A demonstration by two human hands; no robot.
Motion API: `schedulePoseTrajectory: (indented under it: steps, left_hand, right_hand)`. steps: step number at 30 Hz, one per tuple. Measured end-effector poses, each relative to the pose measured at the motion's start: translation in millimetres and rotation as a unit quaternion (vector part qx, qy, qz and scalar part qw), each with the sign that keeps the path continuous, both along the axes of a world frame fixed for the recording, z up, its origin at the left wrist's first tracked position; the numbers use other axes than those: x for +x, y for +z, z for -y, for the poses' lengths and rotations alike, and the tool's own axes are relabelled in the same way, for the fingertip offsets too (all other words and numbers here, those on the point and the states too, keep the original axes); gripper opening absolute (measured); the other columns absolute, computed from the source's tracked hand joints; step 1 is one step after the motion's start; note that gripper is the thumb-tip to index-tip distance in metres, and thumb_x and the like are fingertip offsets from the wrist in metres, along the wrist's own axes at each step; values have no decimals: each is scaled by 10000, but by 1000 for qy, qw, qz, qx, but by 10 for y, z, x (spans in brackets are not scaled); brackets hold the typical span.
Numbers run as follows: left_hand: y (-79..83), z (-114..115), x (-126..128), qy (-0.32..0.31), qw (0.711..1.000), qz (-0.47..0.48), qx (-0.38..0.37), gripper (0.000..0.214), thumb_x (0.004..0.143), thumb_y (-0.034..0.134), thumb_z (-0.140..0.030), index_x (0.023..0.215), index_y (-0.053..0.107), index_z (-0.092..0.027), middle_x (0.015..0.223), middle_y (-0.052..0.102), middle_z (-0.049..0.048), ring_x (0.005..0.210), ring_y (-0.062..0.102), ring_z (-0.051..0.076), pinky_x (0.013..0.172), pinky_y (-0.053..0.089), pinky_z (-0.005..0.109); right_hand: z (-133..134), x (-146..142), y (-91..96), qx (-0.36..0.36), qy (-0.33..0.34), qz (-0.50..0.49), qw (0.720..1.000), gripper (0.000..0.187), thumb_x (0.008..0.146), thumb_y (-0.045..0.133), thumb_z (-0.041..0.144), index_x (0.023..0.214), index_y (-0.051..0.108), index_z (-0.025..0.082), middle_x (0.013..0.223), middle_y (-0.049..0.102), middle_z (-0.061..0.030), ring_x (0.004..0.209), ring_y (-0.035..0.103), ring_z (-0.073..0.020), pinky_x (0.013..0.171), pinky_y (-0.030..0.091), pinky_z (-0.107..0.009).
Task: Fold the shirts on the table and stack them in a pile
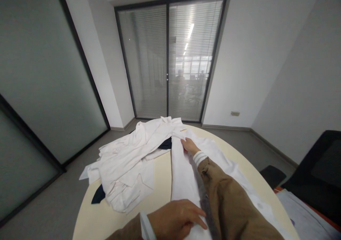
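Observation:
A white shirt lies spread over the round table, its front edge running toward me in a long straight strip. At the far part of this strip, my right hand has its fingers closed on the cloth. Close to me, my left hand rests on the near part of the strip, its fingers stretched out and apart. More white cloth lies crumpled on the left side. Dark navy cloth shows in a gap between the white folds. A greyish strip beside my right sleeve is partly hidden.
The cream round table has a curved edge on both sides. A black chair stands at the right, with light grey cloth near it. Beyond the table are glass panels with blinds and white walls.

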State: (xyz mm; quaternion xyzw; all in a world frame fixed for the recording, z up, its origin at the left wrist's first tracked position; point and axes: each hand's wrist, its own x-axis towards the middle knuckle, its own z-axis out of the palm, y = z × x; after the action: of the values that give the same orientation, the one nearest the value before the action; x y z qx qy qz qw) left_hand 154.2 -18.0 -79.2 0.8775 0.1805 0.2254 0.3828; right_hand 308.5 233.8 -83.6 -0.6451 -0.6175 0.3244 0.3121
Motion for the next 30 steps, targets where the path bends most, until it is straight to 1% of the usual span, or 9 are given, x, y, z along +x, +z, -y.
schedulePoseTrajectory:
  steps: [2, 5, 8, 11, 14, 16, 20, 26, 30]
  left_hand:
    - [28, -9, -25, -27, 997, -33, 59, 476, 762, 521, 4, 1128, 693, -248, 1307, 646, 36, 1244, 560, 205, 1091, 425, 333]
    - [85, -7, -62, 2, 990, -94, 104, 346, 824, 643, -192, 1162, 670, -262, 1258, 650, 59, 1136, 609, 224, 997, 479, 326]
    - [148, 17, -95, 64, 978, -164, 113, 490, 784, 717, -500, 1206, 622, -270, 1101, 685, 59, 950, 665, 243, 838, 520, 339]
    - [223, 55, -110, 85, 967, -224, 90, 615, 717, 722, -624, 1201, 599, -266, 907, 711, 15, 782, 683, 233, 750, 500, 325]
    - [291, 88, -125, 86, 959, -263, 61, 672, 689, 740, -621, 1226, 577, -254, 783, 705, -14, 674, 664, 212, 702, 468, 298]
    - [312, 98, -148, 87, 957, -272, 44, 671, 677, 760, -597, 1221, 575, -251, 729, 693, -27, 640, 645, 200, 681, 450, 283]
    - [297, 95, -204, 65, 963, -261, -22, 614, 636, 803, -565, 1136, 618, -259, 709, 662, -46, 602, 596, 159, 610, 392, 239]
    - [276, 164, -119, 7, 974, -162, -161, 530, 707, 802, -481, 1148, 639, -235, 594, 488, -88, 480, 409, 69, 476, 294, 173]
    - [255, 297, 71, -19, 986, -76, -145, 258, 810, 710, -378, 987, 728, -191, 629, 470, -46, 557, 417, 76, 519, 330, 175]
  right_hand:
    - [2, 2, -3, -8, -3, -10, 1000, 369, 954, 514, 305, 1192, 611, 40, 860, 695, -138, 768, 649, -190, 669, 471, -247]
    - [1, -1, -25, -24, -7, -32, 999, 411, 939, 546, 332, 1233, 568, 47, 776, 690, -108, 620, 623, -166, 578, 465, -245]
    - [4, 23, -54, -37, -12, -44, 998, 457, 906, 605, 334, 1256, 523, 52, 748, 686, -85, 540, 588, -139, 527, 458, -237]
    - [39, 102, -69, -42, -11, -37, 998, 463, 889, 634, 329, 1253, 511, 70, 745, 688, -61, 524, 578, -111, 523, 447, -210]
    - [150, 219, -43, -37, -6, -9, 999, 358, 873, 652, 338, 1134, 590, 102, 728, 690, -45, 536, 574, -100, 542, 425, -196]
    - [282, 294, 4, -33, 5, 17, 999, 274, 825, 701, 374, 922, 663, 121, 673, 676, -41, 551, 571, -113, 554, 406, -208]
    - [648, 372, 139, -51, 92, 96, 990, 401, 740, 749, 513, 601, 656, 148, 600, 647, -54, 578, 570, -147, 577, 378, -250]
    - [1029, 436, 170, -71, 221, 150, 961, 410, 758, 709, 528, 595, 603, 167, 587, 581, -12, 567, 488, -128, 557, 319, -255]
    - [1043, 594, 49, -35, 260, 78, 962, 414, 811, 638, 541, 645, 542, 174, 572, 467, 47, 567, 395, -101, 559, 289, -235]
